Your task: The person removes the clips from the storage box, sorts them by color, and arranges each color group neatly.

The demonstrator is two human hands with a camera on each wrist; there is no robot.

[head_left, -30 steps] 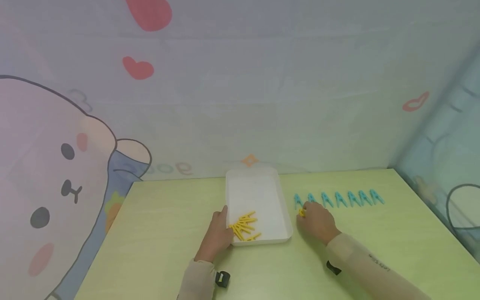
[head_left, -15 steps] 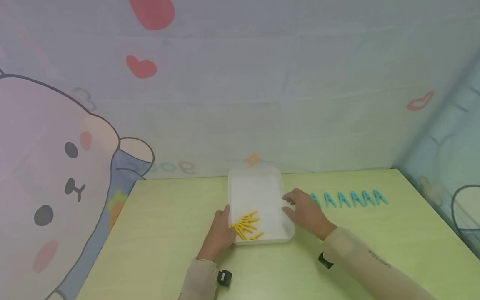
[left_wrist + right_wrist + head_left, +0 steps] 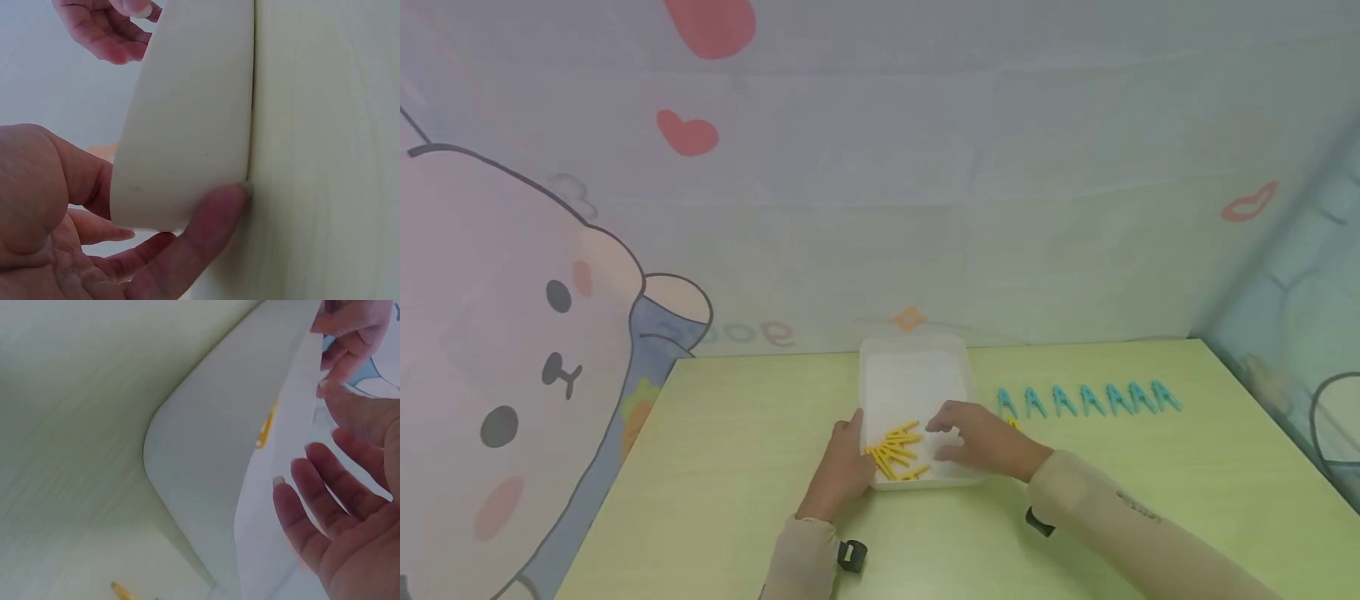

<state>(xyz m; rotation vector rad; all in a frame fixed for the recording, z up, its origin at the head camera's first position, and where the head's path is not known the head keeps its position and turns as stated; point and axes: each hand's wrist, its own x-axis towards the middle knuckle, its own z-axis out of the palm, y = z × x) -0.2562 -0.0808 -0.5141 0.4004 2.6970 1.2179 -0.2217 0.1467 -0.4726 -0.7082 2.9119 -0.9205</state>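
A white tray (image 3: 913, 375) lies on the table, and my left hand (image 3: 841, 471) grips its near left side. The left wrist view shows fingers curled around the tray's outer wall (image 3: 187, 112). Several yellow clothespins (image 3: 895, 450) are heaped in the tray's near left corner. My right hand (image 3: 988, 437) hovers over the tray's near right part, just right of that heap. Its fingers are spread and loosely bent, holding nothing, as the right wrist view shows. Another yellow clothespin (image 3: 1014, 424) lies on the table behind the right hand, partly hidden.
To the tray's right, a row of several blue clothespins (image 3: 1087, 401) stretches across the table (image 3: 737, 433). Behind the table hangs a printed cloth backdrop (image 3: 820, 208).
My right hand has let go of a yellow clothespin below the first blue one and moved left over the tray. The left hand keeps its hold on the tray.
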